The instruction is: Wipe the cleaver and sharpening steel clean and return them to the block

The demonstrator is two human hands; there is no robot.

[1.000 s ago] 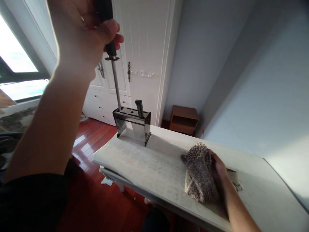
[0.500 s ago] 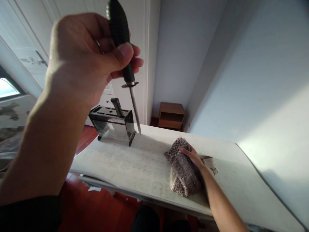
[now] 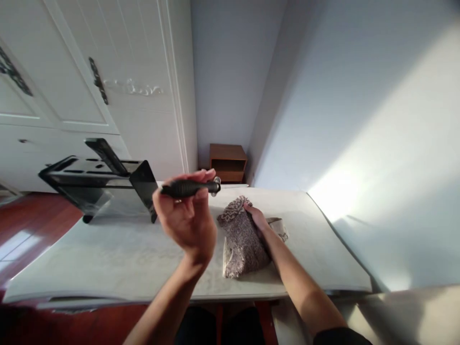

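- L hand (image 3: 187, 218) clamped on sharpening steel (image 3: 189, 188), right of knife block (image 3: 97, 175); axis approx horiz., guard end points right.
- R hand (image 3: 256, 215) on cloth (image 3: 240, 242); grip unclear.

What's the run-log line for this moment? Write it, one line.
left hand: grips black-handled steel level above table | right hand: on patterned cloth | knife block: far left, one handle in it

Tabletop from far-left corner to middle

The knife block (image 3: 104, 184) stands at the far-left corner of the table (image 3: 108, 249), with one handle (image 3: 106, 154) in a slot on top. The cloth (image 3: 240, 235) lies near the middle, under the right hand (image 3: 257, 218). Between block and cloth the left hand (image 3: 187, 220) holds the sharpening steel (image 3: 187, 188) crosswise above the table. The nightstand (image 3: 227, 163) sits behind the far edge, right of the wardrobe (image 3: 108, 72).
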